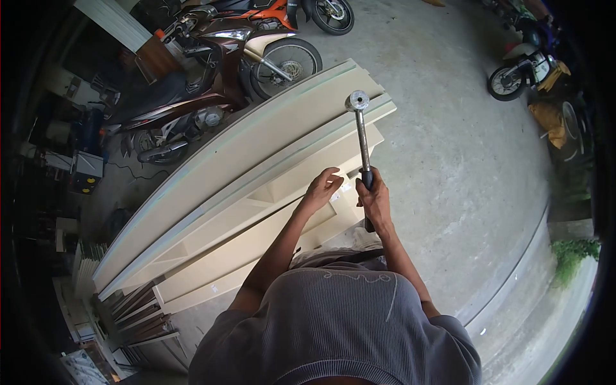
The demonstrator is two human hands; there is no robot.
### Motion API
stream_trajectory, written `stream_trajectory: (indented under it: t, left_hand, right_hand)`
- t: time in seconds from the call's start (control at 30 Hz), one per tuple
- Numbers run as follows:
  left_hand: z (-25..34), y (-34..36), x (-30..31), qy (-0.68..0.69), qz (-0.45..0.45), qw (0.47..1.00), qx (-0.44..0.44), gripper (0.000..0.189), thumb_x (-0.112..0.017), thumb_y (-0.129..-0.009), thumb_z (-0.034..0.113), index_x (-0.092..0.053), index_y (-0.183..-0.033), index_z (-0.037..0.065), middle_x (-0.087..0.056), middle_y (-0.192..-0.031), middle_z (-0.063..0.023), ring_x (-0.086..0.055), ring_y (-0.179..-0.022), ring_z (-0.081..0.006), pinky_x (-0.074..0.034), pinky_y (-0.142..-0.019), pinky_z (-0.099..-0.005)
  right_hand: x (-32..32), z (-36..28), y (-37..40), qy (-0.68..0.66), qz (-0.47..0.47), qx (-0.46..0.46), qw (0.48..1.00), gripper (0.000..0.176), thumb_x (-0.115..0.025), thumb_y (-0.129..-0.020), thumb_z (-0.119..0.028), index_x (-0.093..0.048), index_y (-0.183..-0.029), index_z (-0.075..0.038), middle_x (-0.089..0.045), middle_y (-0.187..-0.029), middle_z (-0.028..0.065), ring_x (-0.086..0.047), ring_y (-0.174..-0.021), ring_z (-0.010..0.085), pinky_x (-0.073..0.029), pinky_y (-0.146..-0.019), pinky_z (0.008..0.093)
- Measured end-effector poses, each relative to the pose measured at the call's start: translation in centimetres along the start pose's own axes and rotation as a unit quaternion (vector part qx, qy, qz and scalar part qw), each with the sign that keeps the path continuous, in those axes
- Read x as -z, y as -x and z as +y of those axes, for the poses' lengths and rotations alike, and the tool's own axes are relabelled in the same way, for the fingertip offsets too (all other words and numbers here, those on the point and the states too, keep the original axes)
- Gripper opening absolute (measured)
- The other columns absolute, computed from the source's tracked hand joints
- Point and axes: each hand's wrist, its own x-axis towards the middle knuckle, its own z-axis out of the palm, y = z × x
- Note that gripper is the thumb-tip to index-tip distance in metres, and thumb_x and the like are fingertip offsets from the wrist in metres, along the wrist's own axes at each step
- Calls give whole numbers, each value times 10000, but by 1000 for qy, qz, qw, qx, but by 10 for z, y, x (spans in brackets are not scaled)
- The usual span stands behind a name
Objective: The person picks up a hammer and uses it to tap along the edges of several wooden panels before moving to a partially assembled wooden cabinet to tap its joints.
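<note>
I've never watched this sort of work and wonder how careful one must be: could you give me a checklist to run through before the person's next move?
1. Hammer gripped: ok, the right hand is closed around its dark handle.
2. Left hand away from the hammer head: ok, it is beside the handle, nearer the person.
3. Anything small between the left fingers: cannot tell.
4. Pale boards firmly fixed: cannot tell.
5. Ample room beside the brown motorcycle: probably not ok, as its front wheel looks close to the outermost board.
</note>
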Motion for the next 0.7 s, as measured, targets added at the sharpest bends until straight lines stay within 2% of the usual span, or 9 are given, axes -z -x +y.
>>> stream_trajectory:
  t: [0.07, 0.13, 0.17, 0.2, 0.27, 0.4, 0.47, 0.53, 0.7]
  left_hand:
    - [-16, -19, -1, -23, -21, 996, 86, 379, -540, -858, 300, -479, -1107, 22, -603, -964, -168, -605, -854, -225, -476, -736, -321]
    - [-48, -40, 1, -34, -13, 994, 105, 365, -529, -865, 259, -473, -1113, -3, -584, -973, -125, -578, -832, -176, -470, -725, -283]
    - [-63, -47, 3, -29, 3, 994, 103, 363, -529, -864, 258, -475, -1104, -9, -581, -972, -123, -579, -829, -175, -473, -721, -282]
    - [-71, -52, 6, -23, 20, 994, 101, 362, -529, -862, 257, -477, -1095, -14, -578, -971, -120, -579, -826, -174, -477, -717, -281]
    - [-64, -58, 9, -30, 69, 982, 172, 355, -519, -864, 283, -482, -1095, 15, -586, -961, -107, -588, -836, -176, -470, -680, -279]
    - [-62, -68, 19, 3, 101, 978, 183, 411, -492, -859, 365, -517, -1114, 43, -590, -1017, -79, -597, -847, -186, -449, -718, -293]
    - [-61, -68, 18, 4, 117, 974, 194, 426, -485, -857, 384, -536, -1109, 44, -588, -1042, -88, -598, -862, -191, -444, -741, -301]
    - [-62, -68, 13, 19, 164, 968, 188, 366, -493, -862, 325, -583, -1005, 1, -617, -914, -78, -615, -765, -161, -478, -651, -263]
    - [-61, -61, 11, 40, 203, 963, 170, 391, -499, -854, 372, -580, -1020, 27, -626, -925, -79, -626, -770, -168, -459, -628, -262]
  right_hand:
    - [22, 0, -24, -26, -13, -4, 1000, 324, -535, -801, -144, -465, -1085, -4, -515, -620, 79, -508, -479, 136, -443, -442, 284]
    - [36, -6, -44, -32, -18, -15, 999, 282, -523, -805, -131, -465, -1047, 0, -467, -595, 38, -467, -463, 109, -422, -439, 257]
    - [42, -8, -52, -39, -20, -21, 999, 240, -510, -808, -118, -464, -1009, 4, -418, -569, -4, -426, -447, 81, -402, -437, 231]
    - [47, -7, -59, -38, -25, -22, 999, 240, -510, -808, -118, -464, -1009, 4, -418, -569, -4, -426, -447, 81, -402, -437, 231]
    - [55, -2, -72, -56, -49, -41, 996, 259, -507, -802, -139, -461, -1008, 12, -415, -567, -6, -417, -442, 78, -401, -441, 232]
    - [72, 17, -88, -54, -90, -66, 992, 273, -506, -798, -156, -459, -1007, 14, -416, -572, -4, -413, -440, 76, -406, -444, 238]
    - [78, 22, -92, -59, -108, -77, 989, 354, -525, -774, -159, -453, -1056, 41, -468, -613, 37, -470, -448, 114, -445, -434, 256]
    - [84, 26, -97, -44, -117, -72, 989, 353, -521, -779, -166, -452, -1059, 37, -464, -609, 31, -468, -446, 108, -443, -431, 256]
    - [97, 25, -98, -24, -143, -51, 988, 343, -512, -782, -162, -457, -1053, 41, -456, -619, 28, -455, -439, 100, -429, -424, 250]
